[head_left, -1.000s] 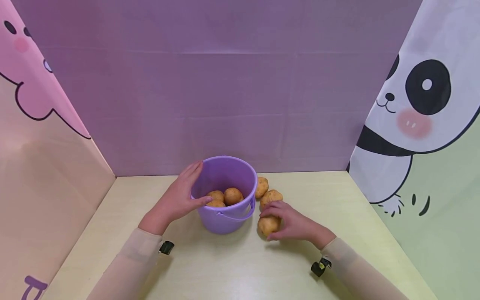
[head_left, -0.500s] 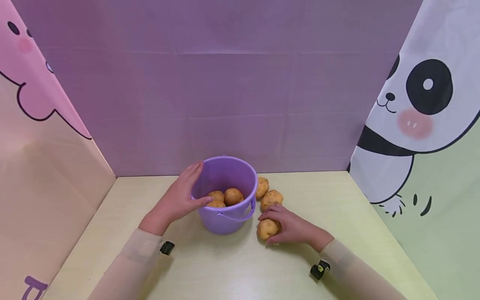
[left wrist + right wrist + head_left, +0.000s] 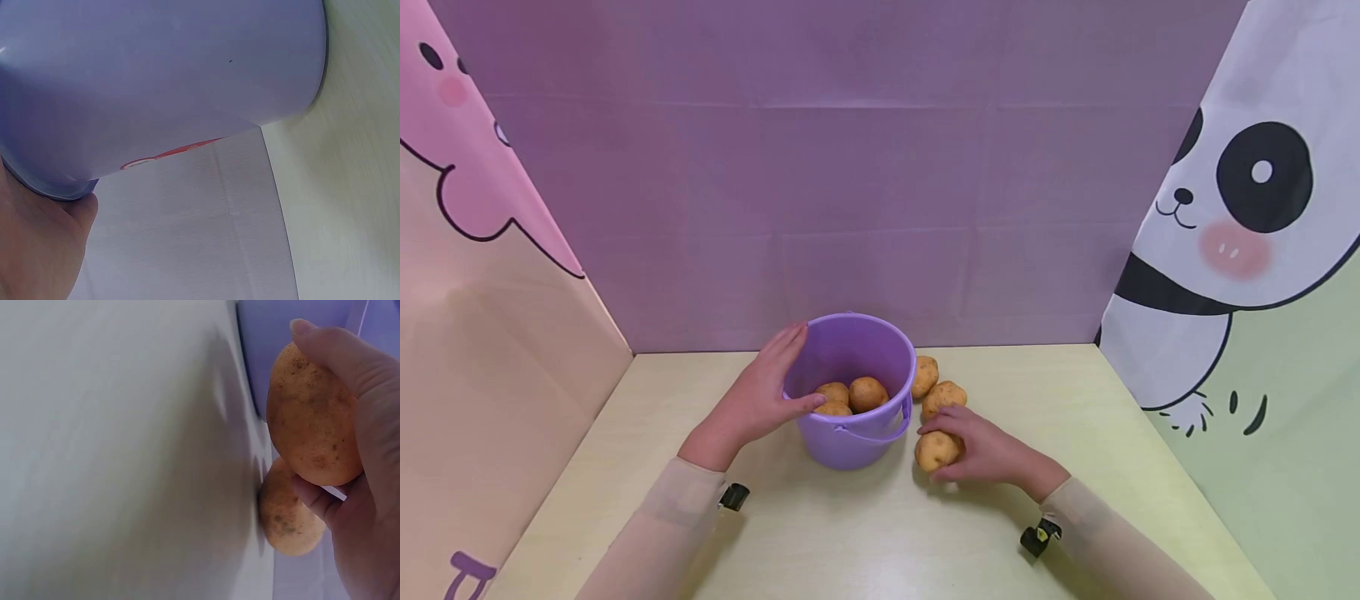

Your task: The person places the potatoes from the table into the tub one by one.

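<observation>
A person's left hand [image 3: 752, 402] grips the rim of a purple bucket [image 3: 857, 437] near the table's [image 3: 1075, 400] far edge while the right hand [image 3: 988, 454] clasps a potato [image 3: 934, 450] beside it.

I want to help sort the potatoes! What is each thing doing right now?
Purple bucket: upright, three potatoes showing inside.
Left hand: holds the bucket's rim.
Right hand: grips one potato.
Gripped potato: low beside the bucket.
Two other potatoes: lying on the table.

head view high over bucket [image 3: 850, 392], wrist views close beside it
</observation>
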Demonstrator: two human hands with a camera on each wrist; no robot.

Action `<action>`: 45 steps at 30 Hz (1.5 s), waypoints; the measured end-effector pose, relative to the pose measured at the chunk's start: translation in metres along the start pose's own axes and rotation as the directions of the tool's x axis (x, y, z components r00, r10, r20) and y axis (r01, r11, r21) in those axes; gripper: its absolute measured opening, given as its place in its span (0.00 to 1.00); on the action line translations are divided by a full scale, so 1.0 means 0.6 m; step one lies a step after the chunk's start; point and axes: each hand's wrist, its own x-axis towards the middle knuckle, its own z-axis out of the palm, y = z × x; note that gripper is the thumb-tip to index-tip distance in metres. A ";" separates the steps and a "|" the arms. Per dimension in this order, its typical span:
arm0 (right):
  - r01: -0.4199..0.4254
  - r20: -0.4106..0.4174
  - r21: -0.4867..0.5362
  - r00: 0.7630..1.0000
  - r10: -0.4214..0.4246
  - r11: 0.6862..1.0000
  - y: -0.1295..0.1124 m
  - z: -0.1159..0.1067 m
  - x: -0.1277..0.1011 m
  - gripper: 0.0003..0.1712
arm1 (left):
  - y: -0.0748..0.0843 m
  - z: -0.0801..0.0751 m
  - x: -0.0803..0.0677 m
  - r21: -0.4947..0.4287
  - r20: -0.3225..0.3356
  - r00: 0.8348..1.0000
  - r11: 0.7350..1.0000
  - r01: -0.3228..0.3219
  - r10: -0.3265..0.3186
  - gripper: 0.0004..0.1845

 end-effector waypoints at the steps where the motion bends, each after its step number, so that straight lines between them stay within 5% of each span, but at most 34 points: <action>1: 0.005 -0.005 -0.001 1.000 -0.005 1.000 -0.001 -0.001 0.001 0.36 | 0.000 0.000 0.000 0.000 0.000 1.000 1.000 0.000 0.000 0.59; 28: 0.086 -0.113 0.199 0.991 -0.065 0.976 -0.029 -0.091 0.021 0.27 | 0.014 -0.005 -0.005 0.009 0.010 1.000 1.000 0.021 -0.021 0.59; 45: 0.103 -0.134 0.177 0.988 -0.080 0.979 -0.055 -0.143 0.046 0.28 | 0.015 -0.006 -0.006 0.008 0.008 1.000 1.000 0.016 -0.016 0.60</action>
